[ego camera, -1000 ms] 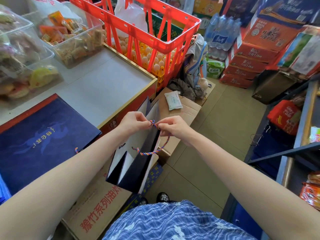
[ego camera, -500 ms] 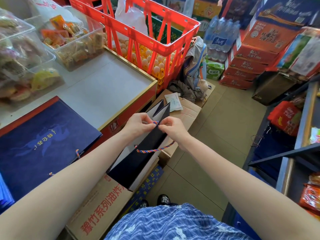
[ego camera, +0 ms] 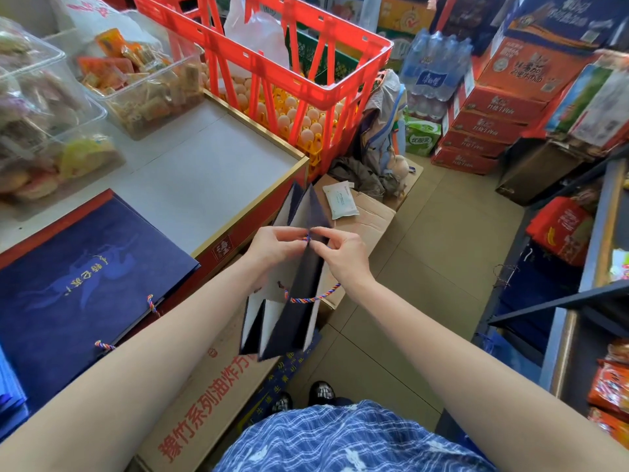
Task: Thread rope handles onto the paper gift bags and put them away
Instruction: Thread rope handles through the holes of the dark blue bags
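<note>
Hands' grip [ego camera: 308, 248] pinching rope [ego camera: 315, 297] on bag [ego camera: 296, 301], counter [ego camera: 190, 185] left, cardboard boxes [ego camera: 367, 216] beneath

Navy gift bag [ego camera: 299, 301], multicoloured rope [ego camera: 315, 297] (red crate [ego camera: 272, 63] behind).

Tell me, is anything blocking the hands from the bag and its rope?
No. Both the left hand and the right hand already pinch the rope handle at the top edge of the navy gift bag, with nothing between them.
</note>
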Available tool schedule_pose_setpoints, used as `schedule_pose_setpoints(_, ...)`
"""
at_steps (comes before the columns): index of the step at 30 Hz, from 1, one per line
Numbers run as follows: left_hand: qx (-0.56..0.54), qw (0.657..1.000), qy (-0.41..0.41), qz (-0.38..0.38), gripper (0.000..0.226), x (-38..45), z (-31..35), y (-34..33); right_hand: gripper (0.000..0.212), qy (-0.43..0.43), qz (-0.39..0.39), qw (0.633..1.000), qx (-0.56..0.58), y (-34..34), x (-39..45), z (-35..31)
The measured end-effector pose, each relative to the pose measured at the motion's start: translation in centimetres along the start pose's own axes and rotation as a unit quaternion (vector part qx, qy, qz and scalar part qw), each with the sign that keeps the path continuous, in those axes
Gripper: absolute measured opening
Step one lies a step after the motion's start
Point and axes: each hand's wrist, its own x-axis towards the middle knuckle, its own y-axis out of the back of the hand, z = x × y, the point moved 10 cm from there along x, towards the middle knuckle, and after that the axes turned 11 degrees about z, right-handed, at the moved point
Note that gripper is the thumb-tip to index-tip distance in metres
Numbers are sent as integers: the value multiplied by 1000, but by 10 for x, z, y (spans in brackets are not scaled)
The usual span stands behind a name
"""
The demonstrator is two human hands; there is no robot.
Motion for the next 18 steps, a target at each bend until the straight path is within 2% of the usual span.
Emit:
schedule_pose_setpoints(4, -16, 1000, -20, 13, 30, -5, 4, 0, 25, -62, -41, 995, 62, -13, 2, 15)
schedule_pose_setpoints(7, 30, 998, -49, 32, 29, -5, 8, 2, 26, -86, -62, 993, 56, -15, 2, 16)
schedule_pose_setpoints(13, 120, 988, -95, 22, 16, 2, 19, 9, 27, -28, -75, 997, -12, -9, 5, -3)
schedule_pose_setpoints(18, 151, 983, -100, -11, 13, -4, 23, 10, 10, 87, -78, 985, -125, -12, 1, -25)
